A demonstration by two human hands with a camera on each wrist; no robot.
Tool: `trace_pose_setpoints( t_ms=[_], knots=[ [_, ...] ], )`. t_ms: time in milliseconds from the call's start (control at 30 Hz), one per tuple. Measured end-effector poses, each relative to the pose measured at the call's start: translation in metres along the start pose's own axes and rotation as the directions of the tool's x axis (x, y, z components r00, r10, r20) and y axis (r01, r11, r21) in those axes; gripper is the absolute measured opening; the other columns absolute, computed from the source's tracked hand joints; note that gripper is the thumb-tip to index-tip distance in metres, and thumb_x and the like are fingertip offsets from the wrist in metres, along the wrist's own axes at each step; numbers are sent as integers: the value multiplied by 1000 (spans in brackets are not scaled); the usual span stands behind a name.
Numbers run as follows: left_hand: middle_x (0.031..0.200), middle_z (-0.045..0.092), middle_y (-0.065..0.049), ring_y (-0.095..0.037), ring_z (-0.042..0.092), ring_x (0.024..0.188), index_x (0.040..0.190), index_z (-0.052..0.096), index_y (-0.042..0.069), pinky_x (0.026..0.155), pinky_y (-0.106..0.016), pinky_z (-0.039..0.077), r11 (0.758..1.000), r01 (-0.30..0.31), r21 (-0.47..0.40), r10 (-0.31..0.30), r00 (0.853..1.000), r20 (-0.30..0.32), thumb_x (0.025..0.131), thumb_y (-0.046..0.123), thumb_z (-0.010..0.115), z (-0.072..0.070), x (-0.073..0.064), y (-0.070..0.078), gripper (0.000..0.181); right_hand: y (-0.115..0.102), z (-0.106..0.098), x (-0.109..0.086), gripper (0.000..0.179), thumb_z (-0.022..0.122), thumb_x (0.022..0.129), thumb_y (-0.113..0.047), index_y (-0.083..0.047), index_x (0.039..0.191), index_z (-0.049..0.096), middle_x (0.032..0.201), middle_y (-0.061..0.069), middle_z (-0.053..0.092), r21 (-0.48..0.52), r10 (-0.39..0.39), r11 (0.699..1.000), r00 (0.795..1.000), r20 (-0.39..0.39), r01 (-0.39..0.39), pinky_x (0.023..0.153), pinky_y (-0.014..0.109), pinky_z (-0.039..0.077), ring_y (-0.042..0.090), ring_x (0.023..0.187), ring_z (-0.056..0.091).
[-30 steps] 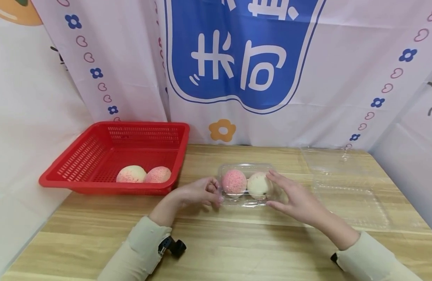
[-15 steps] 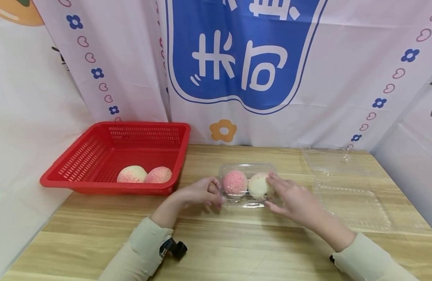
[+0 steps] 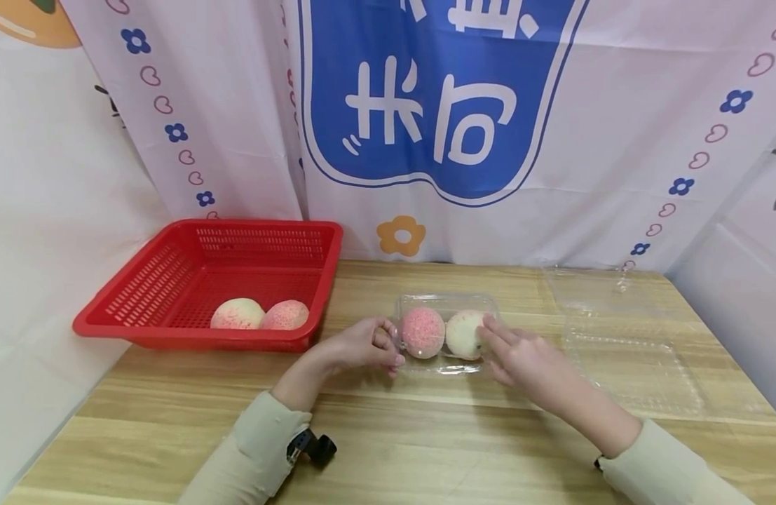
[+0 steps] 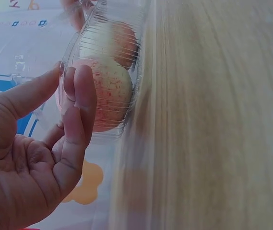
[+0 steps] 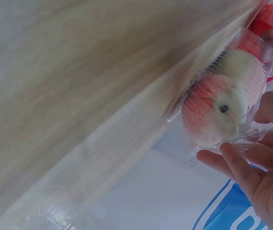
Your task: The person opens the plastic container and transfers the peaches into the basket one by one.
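A clear plastic box [image 3: 447,300] on the table contains a pink speckled ball [image 3: 423,332] at its left and a cream ball [image 3: 465,335] with pink flecks at its right. In the right wrist view the nearer ball [image 5: 215,110] shows a dark spot. My left hand [image 3: 364,344] pinches the box's left end; the left wrist view has its thumb and fingers about the rim [image 4: 68,57]. My right hand [image 3: 531,363] reaches over the right end, its fingertips at the cream ball and the box edge. Whether they touch ball or plastic is unclear.
At the left stands a red basket [image 3: 192,335] with a cream ball [image 3: 237,314] and a pink ball [image 3: 285,315] inside. An opened clear plastic container [image 3: 634,365] lies at the right. Behind the wooden table [image 3: 413,442] hangs a printed cloth [image 3: 236,126].
My right hand has moved slightly left and its fingers have drawn in over the box's right end and the cream ball. The left hand stays at the left end.
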State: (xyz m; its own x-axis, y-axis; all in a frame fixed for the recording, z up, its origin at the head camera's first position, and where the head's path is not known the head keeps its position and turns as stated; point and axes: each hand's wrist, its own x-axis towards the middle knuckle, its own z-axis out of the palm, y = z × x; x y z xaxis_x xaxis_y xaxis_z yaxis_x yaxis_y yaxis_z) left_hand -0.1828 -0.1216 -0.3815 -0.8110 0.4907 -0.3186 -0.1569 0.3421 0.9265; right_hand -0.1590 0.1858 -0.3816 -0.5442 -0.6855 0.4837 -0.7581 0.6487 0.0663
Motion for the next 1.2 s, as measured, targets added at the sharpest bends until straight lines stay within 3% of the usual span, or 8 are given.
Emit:
trace_pose_setpoints(
  t_ms=[200,400,633,867,1200],
  knots=[
    [72,69,0,-12,67,69,111,42,2,74,-24,50,999,-18,-28,19,1000,15,92,0,63,-2,0,-4,29,1,-5,-1,43,74,81,-1,3,122,66,129,24,63,126,57,990,997,45,-62,79,40,60,39,100,71],
    [75,70,-3,-13,68,70,111,43,3,76,-26,54,999,-3,-38,4,1000,20,92,1,64,-3,1,-3,29,10,-15,1,56,79,80,-3,4,132,59,134,25,59,268,110,953,985,135,-143,90,46,56,39,110,67],
    [75,71,-4,-14,69,70,111,43,2,76,-29,56,999,-2,-32,3,1000,18,92,2,65,-3,0,-1,30,18,-22,4,57,79,82,-9,0,135,59,136,20,60,300,145,933,971,187,-198,96,49,52,38,120,62],
    [74,71,-2,-15,69,71,113,43,2,76,-29,56,1000,7,-27,-7,1000,9,92,3,66,-3,1,-1,31,21,-30,8,55,76,87,-13,-2,137,58,143,21,54,421,194,855,939,283,-303,82,43,60,40,118,63],
    [76,71,-4,-15,69,72,116,44,-1,78,-32,58,999,13,-32,-13,1000,6,92,4,67,-4,1,-1,34,28,-33,10,51,75,88,-18,-1,134,60,144,23,52,545,196,767,932,304,-339,86,42,59,36,108,67]
  ],
)
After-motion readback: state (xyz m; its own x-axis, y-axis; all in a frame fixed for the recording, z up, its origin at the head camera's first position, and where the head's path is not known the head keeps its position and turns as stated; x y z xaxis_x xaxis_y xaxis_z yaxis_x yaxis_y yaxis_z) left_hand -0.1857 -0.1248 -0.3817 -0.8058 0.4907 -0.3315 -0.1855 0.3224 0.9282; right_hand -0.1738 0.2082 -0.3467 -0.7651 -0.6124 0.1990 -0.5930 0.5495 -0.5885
